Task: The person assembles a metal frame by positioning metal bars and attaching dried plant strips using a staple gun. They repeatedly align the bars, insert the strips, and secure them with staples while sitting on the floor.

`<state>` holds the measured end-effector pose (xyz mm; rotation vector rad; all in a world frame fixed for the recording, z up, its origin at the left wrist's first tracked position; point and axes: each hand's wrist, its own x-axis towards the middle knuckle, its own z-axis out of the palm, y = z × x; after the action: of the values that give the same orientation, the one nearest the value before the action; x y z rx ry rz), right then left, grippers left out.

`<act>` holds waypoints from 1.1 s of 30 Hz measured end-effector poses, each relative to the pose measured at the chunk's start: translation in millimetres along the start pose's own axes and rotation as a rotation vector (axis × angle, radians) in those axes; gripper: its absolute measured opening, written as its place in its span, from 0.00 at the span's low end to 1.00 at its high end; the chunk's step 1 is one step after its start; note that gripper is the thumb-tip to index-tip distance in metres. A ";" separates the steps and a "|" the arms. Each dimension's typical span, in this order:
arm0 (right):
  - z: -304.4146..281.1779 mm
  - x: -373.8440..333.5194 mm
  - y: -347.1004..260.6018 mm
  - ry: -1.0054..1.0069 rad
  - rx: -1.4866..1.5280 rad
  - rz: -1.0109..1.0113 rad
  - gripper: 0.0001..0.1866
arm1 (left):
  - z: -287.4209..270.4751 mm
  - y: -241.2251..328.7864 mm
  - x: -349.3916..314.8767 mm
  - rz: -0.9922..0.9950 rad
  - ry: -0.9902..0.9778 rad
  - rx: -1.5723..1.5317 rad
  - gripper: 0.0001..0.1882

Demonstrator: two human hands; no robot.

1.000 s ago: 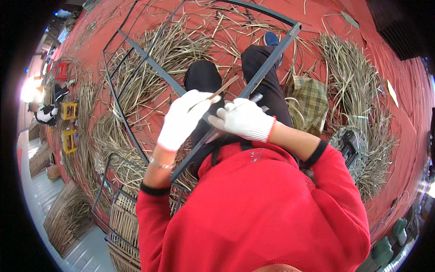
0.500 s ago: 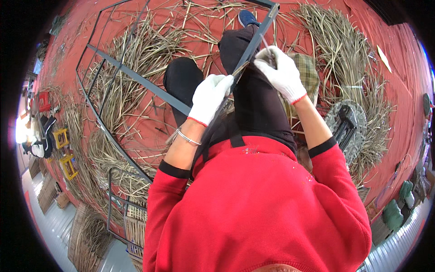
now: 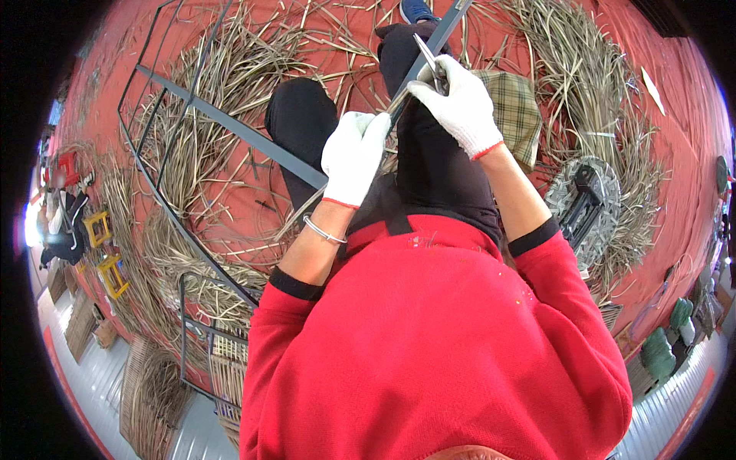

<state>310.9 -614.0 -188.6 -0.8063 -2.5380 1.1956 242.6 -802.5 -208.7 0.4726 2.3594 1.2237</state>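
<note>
Both my hands wear white knitted gloves with red cuffs. My left hand is closed at the flat bar of a dark grey metal frame, pinching a tan fibre strip against it. The strip's tail runs back past my left wrist. My right hand is closed around a slim, pointed metal tool, which looks like scissors. Its tip points up and left, just over the bar. The bar slants across my legs, and my fingers hide part of the tool.
Loose piles of dry strips cover the red floor around me. A bound bundle of strips lies to the right, near a checked cloth and a grey round-based thing. Yellow plastic stools stand left, beside another small frame.
My right hand has shifted slightly up and left, and the tool has turned so its pointed end now shows above the bar. The frame has moved slightly up and left.
</note>
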 end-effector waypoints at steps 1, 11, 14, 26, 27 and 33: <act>0.7 0.8 -1.2 0.003 0.002 -0.010 0.15 | -0.3 -0.1 0.1 0.017 -0.001 0.005 0.16; 0.6 5.9 -7.6 -0.006 -0.067 0.027 0.20 | -14.7 13.0 4.9 -0.137 -0.283 -0.202 0.27; 2.3 6.8 -8.9 0.029 -0.041 0.007 0.19 | -15.6 16.0 9.2 -0.217 -0.279 -0.203 0.28; -22.2 -17.2 109.5 0.204 0.338 0.325 0.21 | -10.0 6.9 16.6 -0.188 -0.298 -0.189 0.26; -23.2 -19.5 140.9 0.132 0.223 0.480 0.21 | -11.5 9.1 15.2 -0.199 -0.300 -0.191 0.25; -13.0 -65.0 281.6 -0.281 -0.604 0.743 0.35 | -12.4 17.1 14.9 -0.269 -0.291 -0.277 0.27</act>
<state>478.1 -496.5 -393.5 -1.9715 -2.9736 0.6879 225.2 -794.3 -191.5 0.2160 1.9022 1.2358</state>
